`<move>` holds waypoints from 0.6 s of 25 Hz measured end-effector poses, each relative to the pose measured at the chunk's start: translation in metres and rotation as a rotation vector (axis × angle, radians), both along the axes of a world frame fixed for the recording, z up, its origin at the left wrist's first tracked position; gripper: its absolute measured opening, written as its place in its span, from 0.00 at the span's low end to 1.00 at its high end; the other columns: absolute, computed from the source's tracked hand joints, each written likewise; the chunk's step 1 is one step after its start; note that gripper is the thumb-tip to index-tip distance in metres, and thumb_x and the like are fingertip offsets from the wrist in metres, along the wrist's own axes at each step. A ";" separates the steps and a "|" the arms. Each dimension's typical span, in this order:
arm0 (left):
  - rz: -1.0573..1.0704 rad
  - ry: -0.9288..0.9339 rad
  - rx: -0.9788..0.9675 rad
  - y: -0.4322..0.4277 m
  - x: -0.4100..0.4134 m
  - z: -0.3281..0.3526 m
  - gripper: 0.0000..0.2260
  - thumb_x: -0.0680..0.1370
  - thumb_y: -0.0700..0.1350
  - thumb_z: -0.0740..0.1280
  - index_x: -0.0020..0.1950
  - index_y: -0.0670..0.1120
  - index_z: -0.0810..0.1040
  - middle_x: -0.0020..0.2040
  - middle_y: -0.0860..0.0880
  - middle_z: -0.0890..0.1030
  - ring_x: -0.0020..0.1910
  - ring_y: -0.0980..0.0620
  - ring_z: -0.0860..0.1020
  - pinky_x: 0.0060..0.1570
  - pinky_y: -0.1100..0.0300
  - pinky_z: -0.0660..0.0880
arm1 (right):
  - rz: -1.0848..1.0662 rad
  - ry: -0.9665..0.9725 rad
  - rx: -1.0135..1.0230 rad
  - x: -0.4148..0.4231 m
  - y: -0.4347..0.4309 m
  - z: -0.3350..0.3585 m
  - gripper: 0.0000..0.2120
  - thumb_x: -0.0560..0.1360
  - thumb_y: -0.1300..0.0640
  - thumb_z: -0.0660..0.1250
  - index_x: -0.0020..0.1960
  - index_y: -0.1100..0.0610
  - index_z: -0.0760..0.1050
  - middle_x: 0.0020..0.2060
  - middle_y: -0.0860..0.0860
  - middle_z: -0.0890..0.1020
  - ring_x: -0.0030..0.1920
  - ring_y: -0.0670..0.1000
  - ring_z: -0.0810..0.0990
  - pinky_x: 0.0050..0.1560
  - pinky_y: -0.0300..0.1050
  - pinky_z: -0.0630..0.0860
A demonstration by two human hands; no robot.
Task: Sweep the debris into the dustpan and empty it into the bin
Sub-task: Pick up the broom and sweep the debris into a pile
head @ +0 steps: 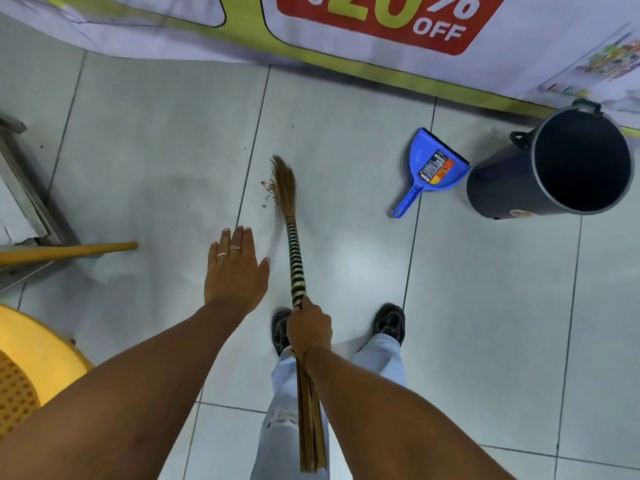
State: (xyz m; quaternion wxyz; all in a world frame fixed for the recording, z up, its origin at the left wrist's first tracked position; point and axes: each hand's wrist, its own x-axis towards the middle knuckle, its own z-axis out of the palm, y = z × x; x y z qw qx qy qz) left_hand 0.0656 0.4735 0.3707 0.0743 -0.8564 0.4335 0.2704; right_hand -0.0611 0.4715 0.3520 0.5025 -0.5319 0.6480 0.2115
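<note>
- Sweeping is the step in hand, I judge: the right hand (pixel 309 329) has its grip closed round the broom (pixel 294 258) at the lower end of the striped binding, and the loose stalk ends trail back past the wrist.
- The broom's long axis runs nearly straight away from the person, with its bristle tip resting on the floor (pixel 156 133) against the right side of the debris (pixel 272 192), a small brown heap beside a tile joint.
- The left hand (pixel 235 268) hovers flat and spread, holding nothing, just left of the broom and nearer the heap than the gripping hand.
- The dustpan (pixel 434 168) lies well apart to the right, mouth towards the far banner (pixel 381 26), handle pointing back at the person; the bin (pixel 557 168) stands just beside it, open.
- With bristles between heap and pan, the coming stroke probably needs the tip carried round to the heap's left.
- A yellow chair (pixel 27 368) and a wooden pole (pixel 69 251) crowd the floor's left edge.
</note>
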 end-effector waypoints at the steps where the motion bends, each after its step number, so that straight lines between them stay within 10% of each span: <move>1: -0.003 0.001 -0.001 -0.007 -0.001 0.005 0.28 0.81 0.51 0.55 0.76 0.39 0.53 0.77 0.41 0.57 0.78 0.42 0.52 0.76 0.48 0.51 | -0.011 -0.011 -0.062 -0.006 -0.002 0.009 0.17 0.80 0.56 0.52 0.68 0.56 0.67 0.57 0.59 0.80 0.57 0.59 0.78 0.57 0.49 0.75; 13: 0.169 0.054 -0.154 -0.179 -0.037 -0.007 0.27 0.81 0.49 0.56 0.76 0.38 0.54 0.76 0.40 0.60 0.77 0.41 0.53 0.76 0.48 0.52 | 0.246 0.160 -0.225 -0.014 -0.298 -0.015 0.16 0.78 0.61 0.56 0.63 0.64 0.71 0.62 0.60 0.77 0.60 0.60 0.77 0.41 0.41 0.74; 15: 0.203 0.039 -0.128 -0.207 -0.036 -0.016 0.28 0.80 0.50 0.56 0.76 0.38 0.54 0.76 0.40 0.60 0.77 0.41 0.54 0.76 0.48 0.53 | 0.383 0.155 -0.208 -0.009 -0.331 -0.023 0.16 0.78 0.59 0.56 0.63 0.63 0.72 0.62 0.61 0.77 0.61 0.61 0.77 0.53 0.49 0.76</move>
